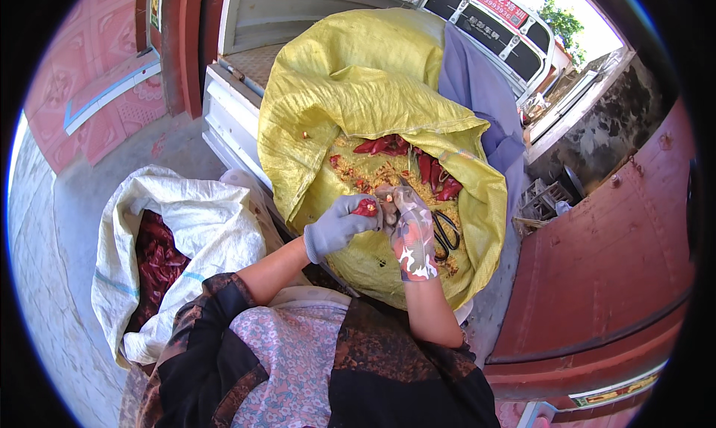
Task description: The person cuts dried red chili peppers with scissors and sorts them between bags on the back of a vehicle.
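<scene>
My left hand (342, 225), in a grey glove, is closed around a dried red chili pepper (364, 207), its cut or stem end facing up. My right hand (411, 226), in a camouflage-patterned glove, meets the left over the yellow woven sack (358, 98); its fingers are bent around something small that I cannot make out clearly. Black-handled scissors (446, 236) lie just right of my right hand, on scattered yellow seeds (386, 173). More red chilies (430, 173) lie in the sack's opening, beyond my hands.
A white woven sack (224, 204) of dark red chilies (159, 254) stands at the left. Behind the yellow sack is a white truck bed (232, 112), with purple cloth (475, 75) beside the sack. A red metal door (593, 243) stands at the right.
</scene>
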The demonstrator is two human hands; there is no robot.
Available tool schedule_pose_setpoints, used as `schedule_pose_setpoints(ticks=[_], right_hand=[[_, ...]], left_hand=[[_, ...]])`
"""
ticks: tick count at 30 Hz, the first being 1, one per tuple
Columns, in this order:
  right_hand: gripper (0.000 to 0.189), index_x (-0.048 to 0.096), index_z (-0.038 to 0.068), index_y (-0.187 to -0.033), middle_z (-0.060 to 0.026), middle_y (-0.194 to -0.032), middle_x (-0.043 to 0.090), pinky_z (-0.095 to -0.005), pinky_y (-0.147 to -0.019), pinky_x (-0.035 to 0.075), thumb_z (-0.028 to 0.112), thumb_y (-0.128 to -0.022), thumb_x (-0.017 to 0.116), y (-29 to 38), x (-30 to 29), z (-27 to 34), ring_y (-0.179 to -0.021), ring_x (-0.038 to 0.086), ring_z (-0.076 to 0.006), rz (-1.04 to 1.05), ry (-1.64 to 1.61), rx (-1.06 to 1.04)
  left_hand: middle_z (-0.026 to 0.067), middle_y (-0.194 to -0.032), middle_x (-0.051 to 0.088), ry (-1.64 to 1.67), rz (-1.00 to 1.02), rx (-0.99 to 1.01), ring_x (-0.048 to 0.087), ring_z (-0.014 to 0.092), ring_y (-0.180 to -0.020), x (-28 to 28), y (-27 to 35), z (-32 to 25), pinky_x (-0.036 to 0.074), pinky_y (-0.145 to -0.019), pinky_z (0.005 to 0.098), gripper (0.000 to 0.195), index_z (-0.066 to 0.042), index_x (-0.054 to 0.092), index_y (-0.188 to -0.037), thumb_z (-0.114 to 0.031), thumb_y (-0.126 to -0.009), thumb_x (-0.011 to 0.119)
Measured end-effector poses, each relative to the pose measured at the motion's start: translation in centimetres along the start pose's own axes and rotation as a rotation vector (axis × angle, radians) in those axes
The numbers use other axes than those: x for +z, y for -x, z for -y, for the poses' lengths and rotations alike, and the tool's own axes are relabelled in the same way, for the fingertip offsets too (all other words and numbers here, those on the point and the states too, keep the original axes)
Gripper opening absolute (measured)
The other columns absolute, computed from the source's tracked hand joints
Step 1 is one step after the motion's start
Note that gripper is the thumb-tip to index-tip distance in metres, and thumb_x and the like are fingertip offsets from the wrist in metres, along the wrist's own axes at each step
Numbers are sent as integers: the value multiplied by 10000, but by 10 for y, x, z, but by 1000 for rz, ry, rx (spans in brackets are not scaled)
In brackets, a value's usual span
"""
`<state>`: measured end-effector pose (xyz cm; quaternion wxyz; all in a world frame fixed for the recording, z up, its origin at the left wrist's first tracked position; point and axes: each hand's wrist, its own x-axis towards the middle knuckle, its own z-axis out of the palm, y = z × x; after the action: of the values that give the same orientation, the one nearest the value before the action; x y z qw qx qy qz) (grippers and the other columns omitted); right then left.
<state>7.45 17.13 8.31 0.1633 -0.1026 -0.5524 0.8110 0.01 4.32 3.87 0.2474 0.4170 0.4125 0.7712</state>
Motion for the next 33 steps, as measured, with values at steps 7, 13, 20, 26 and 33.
schedule_pose_setpoints(ticks=[7, 13, 20, 26, 33], right_hand=[[113, 656, 38, -927, -67, -888, 675, -252, -662, 472, 56, -859, 567, -32, -48, 17, -762, 617, -150, 110, 1080, -547], [287, 667, 49, -821, -135, -829, 662, -335, -701, 488, 326, -817, 591, -77, -102, 48, -774, 632, -264, -376, 1882, -249], [286, 660, 69, -756, -158, -760, 639, -405, -636, 485, 341, -767, 570, -105, -131, 29, -696, 610, -334, -341, 2503, -319], [284, 654, 25, -813, -148, -719, 632, -362, -627, 454, 302, -808, 592, -75, -128, 59, -636, 586, -284, -219, 1503, -316], [114, 642, 69, -782, -111, -720, 619, -344, -571, 471, 166, -733, 676, 6, -40, 30, -635, 604, -276, -275, 1473, -861]], left_hand=[[-46, -684, 488, 45, 84, -254, 409, 31, -572, -23, 5, -4, 333, -522, 188, 123, -37, 575, -927, -110, -828, 586], [17, -655, 496, 119, 105, -234, 462, 95, -588, -23, 7, 2, 377, -568, 232, 173, -4, 555, -958, -143, -855, 564], [17, -729, 518, 198, 39, -235, 494, 99, -644, -24, 6, 5, 409, -591, 241, 174, -29, 543, -985, -158, -869, 557], [7, -749, 500, 338, -62, -349, 481, 99, -641, -22, 6, -1, 419, -594, 254, 204, -45, 528, -1020, -172, -866, 572], [-19, -765, 475, 589, -47, -363, 438, 87, -642, -22, -2, 8, 417, -615, 265, 268, -68, 522, -1079, -238, -884, 590]])
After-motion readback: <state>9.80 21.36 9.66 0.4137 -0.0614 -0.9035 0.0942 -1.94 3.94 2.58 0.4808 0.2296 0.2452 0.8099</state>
